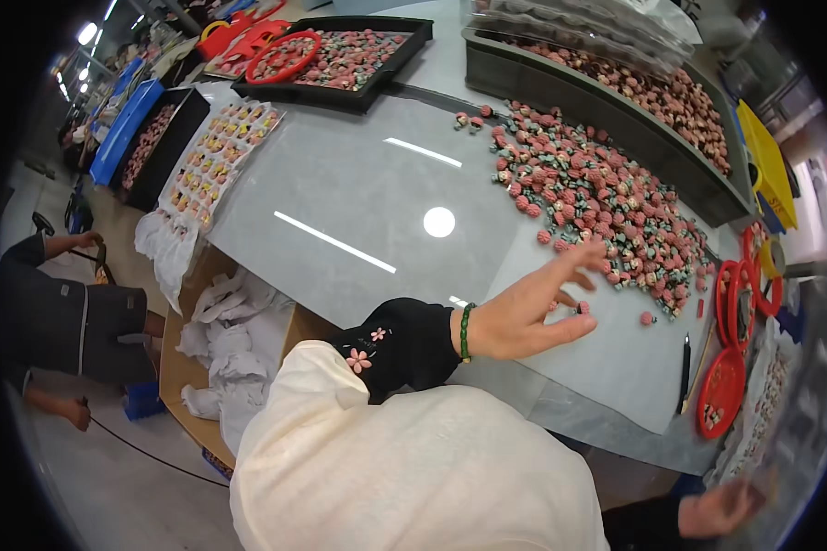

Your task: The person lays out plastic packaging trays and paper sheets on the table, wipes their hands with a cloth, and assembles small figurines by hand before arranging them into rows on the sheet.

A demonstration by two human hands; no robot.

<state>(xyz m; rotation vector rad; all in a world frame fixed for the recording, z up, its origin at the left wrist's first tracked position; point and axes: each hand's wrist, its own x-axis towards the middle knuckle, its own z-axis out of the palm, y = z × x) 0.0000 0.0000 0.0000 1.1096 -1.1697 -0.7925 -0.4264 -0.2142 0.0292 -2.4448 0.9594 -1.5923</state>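
Fingers spread, my left hand hovers over the near edge of a heap of small pink-headed figurines. A few loose figurines show around its fingers and thumb, and I see nothing gripped in it. At the lower right, my right hand is off the table, blurred, with its fingers curled. Beside it a smeared, see-through shape rises along the right rim; I cannot make out what it is. Under the heap lies a pale sheet on the grey tabletop.
A long grey bin of figurines, topped by clear plastic trays, stands behind the heap. A black tray sits farther left. Red round dishes and a black pen lie right. A cardboard box and another person are left.
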